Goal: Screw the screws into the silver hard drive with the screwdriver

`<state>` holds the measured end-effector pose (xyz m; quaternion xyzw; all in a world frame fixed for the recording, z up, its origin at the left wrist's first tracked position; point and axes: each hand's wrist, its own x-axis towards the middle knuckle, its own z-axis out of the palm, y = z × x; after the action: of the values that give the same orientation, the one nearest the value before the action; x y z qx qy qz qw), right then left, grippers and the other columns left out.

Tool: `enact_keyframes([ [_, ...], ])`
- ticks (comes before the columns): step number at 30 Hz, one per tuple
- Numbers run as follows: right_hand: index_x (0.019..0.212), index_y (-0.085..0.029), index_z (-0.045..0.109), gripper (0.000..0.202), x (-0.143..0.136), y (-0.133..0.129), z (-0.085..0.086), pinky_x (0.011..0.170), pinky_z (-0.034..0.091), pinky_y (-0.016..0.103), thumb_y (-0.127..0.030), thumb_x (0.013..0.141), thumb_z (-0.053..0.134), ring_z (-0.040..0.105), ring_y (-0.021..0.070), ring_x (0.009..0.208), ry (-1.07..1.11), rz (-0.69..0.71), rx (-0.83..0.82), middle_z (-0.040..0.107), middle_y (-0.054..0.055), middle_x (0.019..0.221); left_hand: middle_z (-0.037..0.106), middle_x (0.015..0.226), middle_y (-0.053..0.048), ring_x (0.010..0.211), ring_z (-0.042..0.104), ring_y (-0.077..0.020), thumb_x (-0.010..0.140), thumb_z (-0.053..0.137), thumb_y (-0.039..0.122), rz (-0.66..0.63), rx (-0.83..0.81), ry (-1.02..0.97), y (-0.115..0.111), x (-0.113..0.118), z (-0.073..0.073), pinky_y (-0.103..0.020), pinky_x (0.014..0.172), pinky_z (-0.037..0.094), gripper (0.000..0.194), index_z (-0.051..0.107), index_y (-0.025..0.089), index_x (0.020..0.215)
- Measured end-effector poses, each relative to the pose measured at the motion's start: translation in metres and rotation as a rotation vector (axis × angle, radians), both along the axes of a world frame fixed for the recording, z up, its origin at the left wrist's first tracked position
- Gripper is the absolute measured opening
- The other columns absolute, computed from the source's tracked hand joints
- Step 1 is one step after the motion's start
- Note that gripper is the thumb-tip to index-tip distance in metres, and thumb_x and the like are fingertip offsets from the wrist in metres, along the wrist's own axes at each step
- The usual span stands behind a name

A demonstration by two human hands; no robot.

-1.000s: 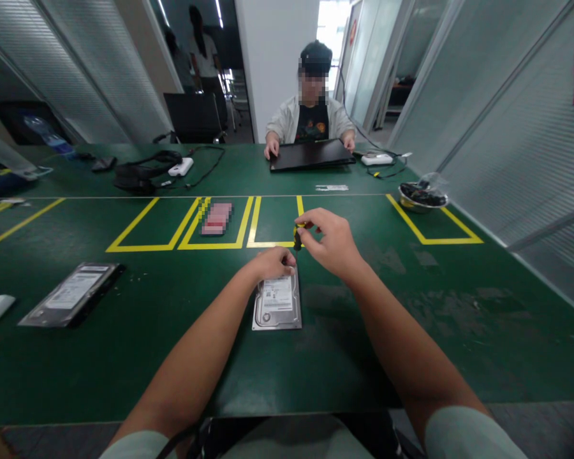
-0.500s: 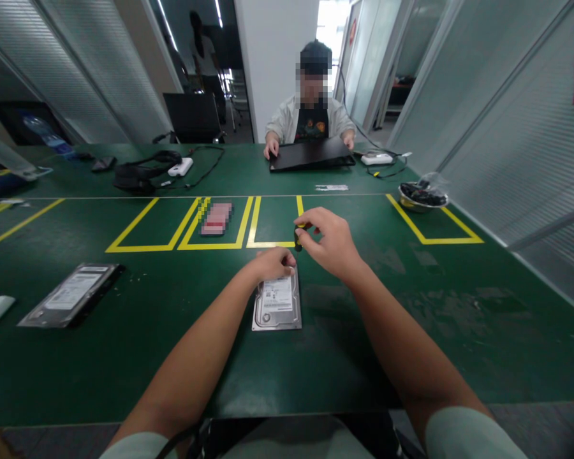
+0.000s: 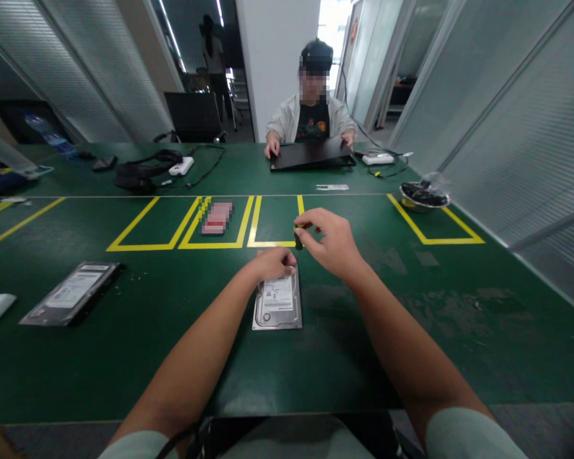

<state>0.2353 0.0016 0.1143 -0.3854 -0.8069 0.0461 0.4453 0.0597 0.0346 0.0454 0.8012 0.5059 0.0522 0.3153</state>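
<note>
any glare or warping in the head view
Head view: a faint sheen on the dark green tabletop; the bright opening behind the seated person in a pale jacket is washed out; the frosted right wall leans, wide-lens fashion; print on the silver metal hard drive is too small to read.

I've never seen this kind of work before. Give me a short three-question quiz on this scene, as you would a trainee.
1. What does the right hand hold?
A) a bottle
B) a small black-and-yellow tool
C) a cable
2. True or false: the left hand is at the far end of the hard drive between the forearms.
3. Fill in: the tape on the green table is ____.

Key: 1 B; 2 true; 3 yellow.
</note>
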Motion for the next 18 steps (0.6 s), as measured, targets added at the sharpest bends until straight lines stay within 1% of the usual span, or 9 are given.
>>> enact_keyframes([
  [3, 0.090, -0.019, 0.066, 0.005, -0.0006, 0.0006, -0.0010, 0.074, 0.050, 0.032, -0.018, 0.085, 0.065, 0.061, 0.0181, 0.085, 0.007, -0.008, -0.009, 0.066, 0.005, 0.090, 0.069, 0.088, -0.001, 0.081, 0.062, -0.0172, 0.076, 0.066, 0.026, 0.004, 0.000, 0.005, -0.0005, 0.0002, 0.0013, -0.027, 0.070, 0.041, 0.017, 0.066, 0.020, 0.092],
  [5, 0.089, -0.020, 0.066, 0.005, -0.0005, 0.0013, -0.0016, 0.072, 0.050, 0.031, -0.017, 0.085, 0.065, 0.060, 0.0176, 0.084, 0.020, -0.014, -0.014, 0.064, 0.005, 0.089, 0.069, 0.089, -0.001, 0.082, 0.062, -0.0175, 0.076, 0.066, 0.026, 0.009, -0.001, 0.010, -0.0011, 0.0004, 0.0025, -0.027, 0.071, 0.041, 0.018, 0.066, 0.020, 0.093],
  [9, 0.090, -0.020, 0.065, 0.009, 0.0000, 0.0019, -0.0017, 0.072, 0.049, 0.031, -0.014, 0.086, 0.061, 0.060, 0.0174, 0.084, 0.015, -0.002, -0.011, 0.065, 0.004, 0.090, 0.069, 0.089, -0.001, 0.082, 0.062, -0.0175, 0.076, 0.066, 0.025, 0.011, -0.006, 0.012, -0.0017, 0.0006, 0.0038, -0.027, 0.071, 0.042, 0.018, 0.066, 0.019, 0.093],
  [13, 0.092, -0.019, 0.065, 0.011, -0.0005, 0.0009, -0.0005, 0.072, 0.049, 0.031, -0.012, 0.085, 0.060, 0.061, 0.0177, 0.085, 0.000, 0.007, 0.006, 0.067, 0.005, 0.091, 0.068, 0.089, -0.001, 0.082, 0.062, -0.0173, 0.076, 0.067, 0.025, 0.011, -0.006, 0.009, -0.0015, 0.0005, 0.0035, -0.027, 0.070, 0.042, 0.018, 0.066, 0.019, 0.093],
  [18, 0.091, -0.019, 0.066, 0.006, -0.0010, 0.0008, -0.0001, 0.072, 0.049, 0.031, -0.018, 0.085, 0.066, 0.062, 0.0179, 0.084, -0.001, 0.006, 0.005, 0.068, 0.005, 0.091, 0.068, 0.088, -0.001, 0.081, 0.062, -0.0173, 0.076, 0.067, 0.025, 0.011, -0.008, 0.008, -0.0012, 0.0005, 0.0037, -0.027, 0.071, 0.041, 0.017, 0.067, 0.020, 0.092],
])
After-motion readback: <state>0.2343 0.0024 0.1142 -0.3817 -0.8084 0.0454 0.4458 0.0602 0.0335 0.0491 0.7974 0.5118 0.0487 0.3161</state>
